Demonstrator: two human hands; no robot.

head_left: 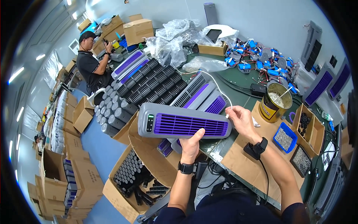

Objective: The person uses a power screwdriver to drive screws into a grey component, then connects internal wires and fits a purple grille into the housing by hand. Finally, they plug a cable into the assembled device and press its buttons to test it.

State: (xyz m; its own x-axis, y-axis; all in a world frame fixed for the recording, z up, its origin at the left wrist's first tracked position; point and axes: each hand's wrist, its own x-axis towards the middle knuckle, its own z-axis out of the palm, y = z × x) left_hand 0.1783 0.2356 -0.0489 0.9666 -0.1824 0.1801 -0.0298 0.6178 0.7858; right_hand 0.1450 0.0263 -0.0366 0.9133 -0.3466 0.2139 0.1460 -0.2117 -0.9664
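Note:
My left hand [191, 147] grips a grey tower fan [186, 125] from below, its thumb on the front edge. The fan lies sideways, with a purple slatted grille and a small lit panel [150, 123] at its left end. At the fan's right end, my right hand [241, 120] pinches the end of a white cable [220, 86]. The plug is close against the casing; whether it sits in a socket cannot be seen. Just behind are more grey and purple fans [203, 93] on the bench. Both wrists wear black bands.
Stacked black slatted parts [153, 80] and grey cylinders [113, 112] stand at the left. An open carton [112, 194] sits below. On the right are a paint can [261, 108], a blue tray of small parts [294, 136] and blue wired components [244, 67]. Another person [93, 63] stands far left.

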